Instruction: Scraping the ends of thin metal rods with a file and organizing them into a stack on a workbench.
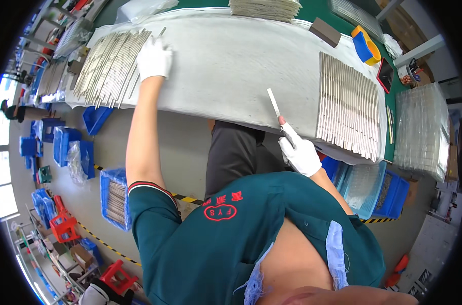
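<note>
Two spread strip batches [345, 104]; right hand [301, 154] grips one strip [274, 101], left hand's [154, 58] grip unclear.

Cloth [231, 66] covers the bench [315, 11]. Loose strips [106, 66] occupy its left end, the left hand [154, 57] at their right edge; a row of strips [347, 104] occupies the right end. The right hand [301, 155], with one strip [273, 101], is left of that row. A block [325, 32] lies behind it, a phone [386, 76] to its right.

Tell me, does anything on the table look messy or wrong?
A little: the left pile of rods looks messy, because the rods slant and their ends are uneven. The right row of rods looks much tidier. I can't see anything spilled.
</note>
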### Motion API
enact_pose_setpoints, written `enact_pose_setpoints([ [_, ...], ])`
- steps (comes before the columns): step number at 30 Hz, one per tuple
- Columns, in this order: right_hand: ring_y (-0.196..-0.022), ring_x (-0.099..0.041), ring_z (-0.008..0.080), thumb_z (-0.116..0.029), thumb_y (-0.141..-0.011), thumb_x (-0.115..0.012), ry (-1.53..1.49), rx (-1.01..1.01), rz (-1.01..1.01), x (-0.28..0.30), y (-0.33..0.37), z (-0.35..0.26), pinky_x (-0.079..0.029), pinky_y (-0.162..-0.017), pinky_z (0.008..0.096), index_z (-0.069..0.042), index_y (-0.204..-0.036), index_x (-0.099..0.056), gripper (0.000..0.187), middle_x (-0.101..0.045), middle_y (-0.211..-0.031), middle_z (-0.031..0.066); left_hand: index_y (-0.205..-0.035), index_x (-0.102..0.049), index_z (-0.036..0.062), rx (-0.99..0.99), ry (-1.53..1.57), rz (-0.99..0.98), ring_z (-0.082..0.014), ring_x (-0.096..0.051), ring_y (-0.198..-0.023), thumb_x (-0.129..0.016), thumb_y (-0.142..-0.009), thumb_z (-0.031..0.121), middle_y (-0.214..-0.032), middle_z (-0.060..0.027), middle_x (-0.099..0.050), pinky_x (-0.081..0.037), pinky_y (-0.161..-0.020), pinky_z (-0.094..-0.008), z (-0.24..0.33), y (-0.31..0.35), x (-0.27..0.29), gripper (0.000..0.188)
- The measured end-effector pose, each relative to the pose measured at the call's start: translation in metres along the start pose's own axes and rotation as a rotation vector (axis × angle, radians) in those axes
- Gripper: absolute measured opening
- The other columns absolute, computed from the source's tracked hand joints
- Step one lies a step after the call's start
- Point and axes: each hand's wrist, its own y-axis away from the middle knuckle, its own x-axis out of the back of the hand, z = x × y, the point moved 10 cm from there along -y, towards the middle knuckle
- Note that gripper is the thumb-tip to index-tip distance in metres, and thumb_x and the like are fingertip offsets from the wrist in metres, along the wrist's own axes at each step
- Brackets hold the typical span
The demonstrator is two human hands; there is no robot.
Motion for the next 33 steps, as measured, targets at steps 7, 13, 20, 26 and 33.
enact_pose_setpoints([
  [7, -0.050, -0.059, 0.0240, -0.024, -0.089, -0.050, -0.323, -0.492, -0.170, -0.017, -0.004, 0.026, -0.048, -0.053, 0.0346, -0.016, -0.135, -0.038, 0.048, -0.059, -0.061, 0.0091, -0.094, -0.065, 0.0045, 0.251, 0.017, -0.330, -0.0359, -0.063, -0.083, -0.047, -0.085, 0.025, -0.086, -0.0200, -0.065, -0.049, -0.075, -0.0431, -0.040, 0.009, -0.032, 0.029],
  [13, -0.050, -0.059, 0.0235, -0.027, -0.090, -0.047, -0.449, -0.572, -0.134, -0.017, -0.002, 0.029, -0.048, -0.055, 0.0332, -0.020, -0.141, -0.030, 0.053, -0.056, -0.054, 0.0084, -0.097, -0.064, 0.0053, 0.230, 0.326, -0.449, -0.0381, -0.060, -0.084, -0.044, -0.082, 0.024, -0.087, -0.0212, -0.064, -0.047, -0.076, -0.0456, 0.046, 0.038, -0.007, 0.031],
  [20, -0.052, -0.060, 0.0226, -0.029, -0.091, -0.044, -0.433, -0.673, -0.168, -0.005, 0.005, 0.033, -0.049, -0.057, 0.0330, -0.019, -0.143, -0.025, 0.056, -0.057, -0.055, 0.0083, -0.115, -0.049, 0.0008, 0.740, 1.870, -0.833, -0.0017, -0.032, -0.040, -0.047, -0.090, 0.014, -0.076, -0.0014, -0.055, -0.026, -0.034, -0.0156, 0.157, 0.143, 0.041, 0.029],
  [26, -0.046, -0.056, 0.0289, -0.028, -0.089, -0.046, 0.029, -0.392, -0.221, -0.007, 0.009, 0.031, -0.046, -0.049, 0.0391, -0.020, -0.142, -0.024, 0.059, -0.057, -0.053, 0.0108, -0.099, -0.062, 0.0058, 0.922, 1.616, -0.952, 0.0002, -0.028, -0.040, -0.054, -0.091, 0.025, -0.057, 0.0067, -0.043, -0.022, -0.036, -0.0170, 0.163, 0.205, 0.041, 0.022],
  [33, -0.046, -0.056, 0.0282, -0.026, -0.089, -0.047, 0.191, -0.401, -0.227, 0.000, 0.012, 0.026, -0.045, -0.046, 0.0378, -0.025, -0.141, -0.028, 0.056, -0.054, -0.052, 0.0135, -0.105, -0.062, 0.0052, 0.772, 1.495, -1.371, -0.0012, -0.028, -0.040, -0.052, -0.092, 0.032, -0.057, 0.0049, -0.043, -0.021, -0.037, -0.0187, 0.188, 0.222, 0.049, 0.031],
])
